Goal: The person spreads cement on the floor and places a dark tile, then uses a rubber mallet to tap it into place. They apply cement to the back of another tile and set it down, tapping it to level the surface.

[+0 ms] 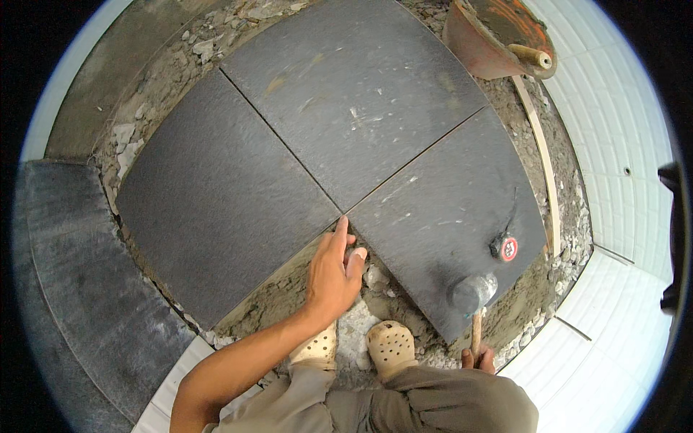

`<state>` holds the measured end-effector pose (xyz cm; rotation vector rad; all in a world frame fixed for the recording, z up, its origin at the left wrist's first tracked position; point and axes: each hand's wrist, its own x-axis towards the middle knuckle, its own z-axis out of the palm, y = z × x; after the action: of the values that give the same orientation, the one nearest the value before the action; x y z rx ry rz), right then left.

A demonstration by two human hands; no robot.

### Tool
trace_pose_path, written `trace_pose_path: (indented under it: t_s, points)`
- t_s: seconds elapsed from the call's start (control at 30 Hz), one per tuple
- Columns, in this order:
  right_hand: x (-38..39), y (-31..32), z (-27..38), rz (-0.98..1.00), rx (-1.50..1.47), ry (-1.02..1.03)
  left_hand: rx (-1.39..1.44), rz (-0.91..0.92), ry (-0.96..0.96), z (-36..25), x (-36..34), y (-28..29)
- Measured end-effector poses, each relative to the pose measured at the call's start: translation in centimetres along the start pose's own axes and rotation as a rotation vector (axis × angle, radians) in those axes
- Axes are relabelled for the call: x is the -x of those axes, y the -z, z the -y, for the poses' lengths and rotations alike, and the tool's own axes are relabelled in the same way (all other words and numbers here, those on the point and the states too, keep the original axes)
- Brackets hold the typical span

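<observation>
Three large dark grey tiles meet at a corner: a left tile (224, 195), a far tile (354, 94) and a right tile (433, 209). My left hand (332, 278) reaches to that corner, its index fingertip at the joint, thumb held apart and nothing in the grasp. At the lower right, my right hand (479, 359) grips the wooden handle of a mallet (473, 293). The mallet's grey, rounded head is over the near part of the right tile; whether it touches cannot be told. A small round red-and-white thing with a black body (507, 248) lies on the right tile.
Mortar and rubble (278, 292) surround the tiles. At the far right stands an orange-brown bucket (473, 47) with a wooden-handled tool (530, 55). A thin wooden strip (540, 159) lies near the white ribbed wall (613, 108). My clog-shod feet (390, 346) are in front.
</observation>
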<state>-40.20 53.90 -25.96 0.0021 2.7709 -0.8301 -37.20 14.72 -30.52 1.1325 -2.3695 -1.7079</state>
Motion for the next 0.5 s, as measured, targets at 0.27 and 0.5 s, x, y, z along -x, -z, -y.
trace_pose_path:
  t_s: [0.27, 0.5]
  points:
    - [1.3, -0.4, 0.1, 0.019, 0.108, -0.081, -0.618, 0.115, -0.520, -1.8, -2.8, -0.9]
    - [1.7, -0.7, -0.5, -0.021, 0.259, -0.001, -0.675, 0.185, -0.434, -2.0, -3.4, -1.8]
